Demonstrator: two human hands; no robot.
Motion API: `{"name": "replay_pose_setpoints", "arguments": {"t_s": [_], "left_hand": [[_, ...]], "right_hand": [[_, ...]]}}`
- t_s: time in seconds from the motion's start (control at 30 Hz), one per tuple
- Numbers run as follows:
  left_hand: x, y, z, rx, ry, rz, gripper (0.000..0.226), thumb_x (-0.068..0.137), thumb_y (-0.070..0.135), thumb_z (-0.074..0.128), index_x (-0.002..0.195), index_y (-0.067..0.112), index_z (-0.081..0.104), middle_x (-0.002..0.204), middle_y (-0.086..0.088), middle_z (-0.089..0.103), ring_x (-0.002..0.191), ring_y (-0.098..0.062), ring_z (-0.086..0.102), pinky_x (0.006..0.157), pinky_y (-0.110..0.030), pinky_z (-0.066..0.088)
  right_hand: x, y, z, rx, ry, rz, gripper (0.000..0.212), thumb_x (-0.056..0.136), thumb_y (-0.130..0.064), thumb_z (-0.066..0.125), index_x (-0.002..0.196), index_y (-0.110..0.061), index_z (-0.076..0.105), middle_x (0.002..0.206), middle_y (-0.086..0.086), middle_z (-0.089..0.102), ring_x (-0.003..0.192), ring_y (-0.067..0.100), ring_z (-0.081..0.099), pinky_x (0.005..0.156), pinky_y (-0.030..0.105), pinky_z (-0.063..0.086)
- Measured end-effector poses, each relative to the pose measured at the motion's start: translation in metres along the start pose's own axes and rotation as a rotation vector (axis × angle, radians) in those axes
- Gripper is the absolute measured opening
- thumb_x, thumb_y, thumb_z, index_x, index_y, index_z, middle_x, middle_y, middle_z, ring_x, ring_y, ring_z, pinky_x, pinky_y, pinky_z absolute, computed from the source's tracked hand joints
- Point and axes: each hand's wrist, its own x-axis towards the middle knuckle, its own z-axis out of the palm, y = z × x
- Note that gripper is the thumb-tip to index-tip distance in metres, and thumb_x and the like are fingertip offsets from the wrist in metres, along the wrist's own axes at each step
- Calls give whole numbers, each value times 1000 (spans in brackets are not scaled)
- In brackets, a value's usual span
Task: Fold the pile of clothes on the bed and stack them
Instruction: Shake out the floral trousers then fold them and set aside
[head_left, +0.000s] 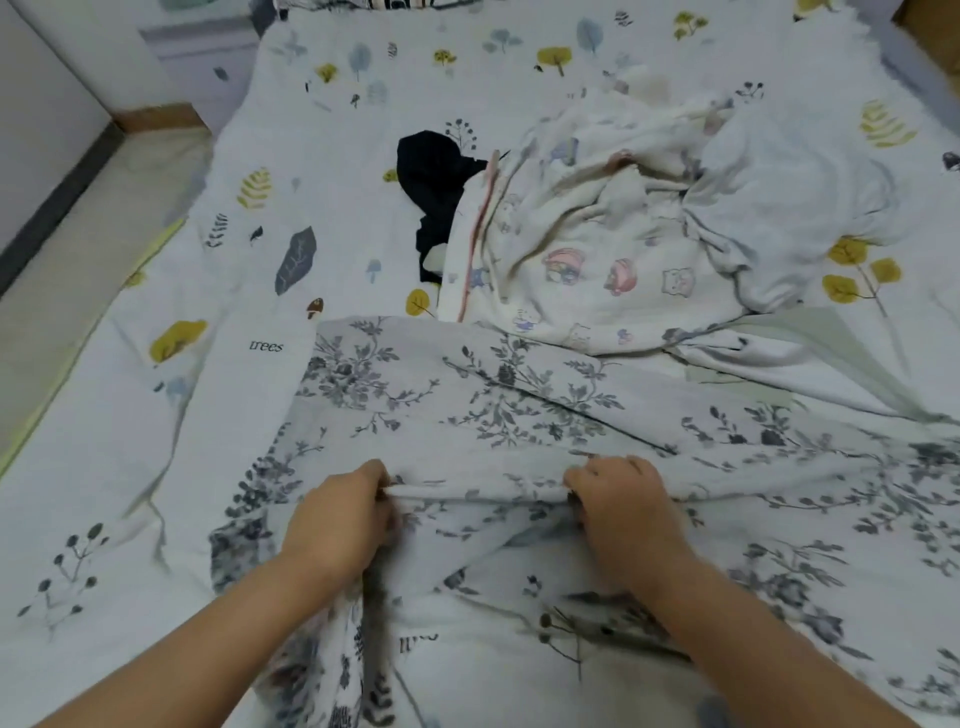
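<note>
Clothes pile, item one: a large white cloth printed with grey-blue flower sprays (519, 405), spread across the near half of the bed, its far edge just short of the other garments. A raised fold runs across it between my two hands.

My left hand (343, 514): fingers curled, pinching the left end of that fold; cloth bunches and hangs beneath my wrist.

My right hand (618, 499): fingers curled, gripping the right end of the same fold, knuckles up.

Item two: a crumpled cream garment with small pink and blue cartoon figures and a pink trim stripe (587, 260), lying beyond the grey-flowered cloth, right of centre, touching its far edge.

Item three: a plain white rumpled garment (789, 208), right of the cartoon piece and partly over it.

Item four: a dark navy garment (434, 182), left of the cartoon piece, partly tucked under its trimmed edge.

Support: a bed covered by a white sheet printed with yellow trees and grey leaves (322, 156), the word "trees" legible near the left edge of the flowered cloth.

Surroundings: pale floor (57, 291) along the bed's left side.
</note>
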Motion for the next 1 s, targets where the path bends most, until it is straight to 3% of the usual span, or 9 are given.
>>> {"name": "replay_pose_setpoints", "arguments": {"t_s": [0.13,0.23,0.33,0.4,0.5,0.63,0.7,0.83,1.0], "left_hand": [[34,-19,-30,-139,-164,181,15,86,30,65,91,23,51,61,11,53,57,-5,49,51,-20,33],[58,-30,-60,159,-580,256,17,76,27,72,80,25,56,71,11,55,69,-10,51,56,-19,37],[80,-49,-82,379,-711,236,10,74,11,62,76,17,54,79,-3,58,75,-16,51,62,-22,40],[101,-63,-98,361,-613,190,12,76,8,58,72,19,53,76,2,56,76,-17,51,66,-23,41],[141,-78,-120,249,-242,169,8,80,12,61,81,20,58,83,-2,57,81,-20,52,71,-26,41],[186,-77,-113,-181,297,106,15,79,22,71,84,15,58,75,-2,56,76,-23,53,67,-28,36],[199,-72,-98,-330,415,35,27,78,27,73,96,13,58,83,-3,58,79,-22,53,70,-29,37],[219,-79,-47,-279,169,-244,65,83,40,66,128,2,40,125,-19,52,112,-36,52,89,-40,41],[224,-103,-14,-240,3,-342,61,84,54,57,103,-5,51,95,-20,60,83,-32,55,68,-35,43]], "right_hand": [[29,12,-14,118,15,209,20,84,-3,48,89,-20,56,90,4,67,83,27,60,65,32,37],[46,26,-27,87,-11,311,21,88,-4,43,90,-25,49,89,4,64,77,25,53,58,31,31],[59,36,-35,96,-57,409,18,92,-7,43,89,-24,48,82,3,58,72,24,47,51,29,32],[67,39,-36,85,-85,424,14,93,-12,46,84,-22,48,80,5,59,73,26,49,55,32,39],[81,41,-30,68,-44,428,12,95,-19,46,83,-20,50,81,8,61,73,27,51,55,33,35],[106,50,-22,70,176,463,11,93,-17,50,84,-11,53,83,17,62,69,29,47,57,34,31],[115,53,-18,36,222,506,15,93,-20,52,90,-7,56,87,21,62,77,34,52,63,38,37],[128,57,3,-40,-15,622,45,92,-41,51,125,-9,46,119,20,56,112,37,49,87,44,40],[127,70,9,20,-58,596,54,86,-53,55,120,-13,43,111,13,62,102,33,58,84,42,45]]}}
